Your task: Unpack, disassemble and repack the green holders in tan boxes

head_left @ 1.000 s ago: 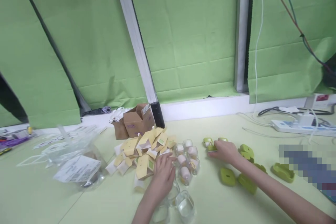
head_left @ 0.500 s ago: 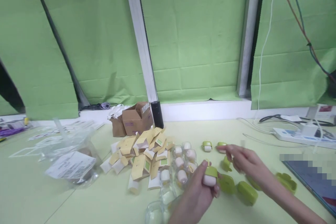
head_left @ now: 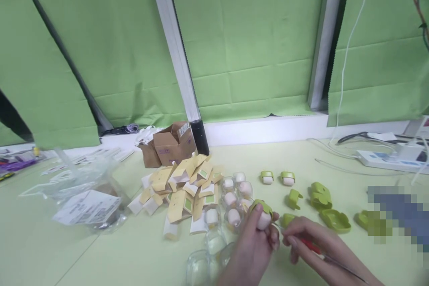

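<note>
My left hand (head_left: 250, 243) is closed round a small white rounded case (head_left: 264, 221) with a green cover (head_left: 262, 206) over its top. Just to the right, my right hand (head_left: 311, 241) pinches a thin metal tool with a red grip (head_left: 311, 246). Its fine tip points at the case, but whether it touches cannot be told. Beyond the hands stand two more white cases with green covers, one on the left (head_left: 267, 177) and one on the right (head_left: 288, 178). Loose green cover pieces (head_left: 335, 220) lie past my right hand, and a green clip-shaped piece (head_left: 294, 199) lies nearer.
Clear plastic trays (head_left: 198, 268) with several white cases (head_left: 233, 217) lie left of my hands. Beyond are a pile of yellow card boxes (head_left: 181, 205), a brown carton (head_left: 172, 145), a black cylinder (head_left: 200, 137) and a clear bag (head_left: 97, 210). A power strip (head_left: 378, 161) sits at right.
My right hand has come back from the far covered case to beside my left hand and now holds the red-gripped tool. My left hand still holds its case, now tilted. The view has shifted slightly.
</note>
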Demonstrator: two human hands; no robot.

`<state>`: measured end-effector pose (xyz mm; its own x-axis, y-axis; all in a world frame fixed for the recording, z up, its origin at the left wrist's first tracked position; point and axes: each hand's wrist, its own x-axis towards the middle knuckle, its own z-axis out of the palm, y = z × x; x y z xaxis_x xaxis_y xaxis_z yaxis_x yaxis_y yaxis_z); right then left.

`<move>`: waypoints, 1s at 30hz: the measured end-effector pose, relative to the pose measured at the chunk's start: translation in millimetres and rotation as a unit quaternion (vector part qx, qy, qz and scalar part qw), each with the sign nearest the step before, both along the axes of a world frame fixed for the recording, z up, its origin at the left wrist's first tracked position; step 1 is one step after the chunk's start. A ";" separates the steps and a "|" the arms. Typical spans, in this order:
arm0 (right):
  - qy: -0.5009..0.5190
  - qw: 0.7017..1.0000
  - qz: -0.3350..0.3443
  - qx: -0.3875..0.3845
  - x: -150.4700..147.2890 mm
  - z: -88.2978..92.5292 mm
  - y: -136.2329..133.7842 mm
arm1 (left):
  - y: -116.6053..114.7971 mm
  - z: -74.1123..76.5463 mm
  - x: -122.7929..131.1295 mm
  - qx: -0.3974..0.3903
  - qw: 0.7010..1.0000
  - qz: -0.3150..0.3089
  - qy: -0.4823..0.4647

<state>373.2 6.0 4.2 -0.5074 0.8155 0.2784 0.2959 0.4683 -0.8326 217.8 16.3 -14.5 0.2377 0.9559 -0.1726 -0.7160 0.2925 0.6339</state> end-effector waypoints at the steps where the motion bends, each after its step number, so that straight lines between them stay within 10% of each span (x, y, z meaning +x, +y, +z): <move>1: -0.005 1.000 -0.001 0.023 -1.3 -0.4 -0.9 | -0.8 -1.2 0.1 0.002 1.000 -0.005 0.005; 12: -0.051 0.967 -0.008 0.248 -3.2 -20.9 8.1 | -1.1 -0.8 6.6 -0.054 0.998 -0.026 -0.018; 24: -0.224 0.829 -0.049 0.510 9.3 -42.4 17.7 | -9.2 -4.1 11.0 0.059 0.995 -0.009 -0.075; 27: -0.197 0.852 -0.055 0.482 14.6 -39.5 20.1 | -12.2 -8.2 13.2 0.069 0.996 0.000 -0.062; 30: -0.056 0.898 -0.264 0.348 30.2 -22.3 34.9 | -16.2 -20.4 13.7 0.047 0.998 -0.034 -0.029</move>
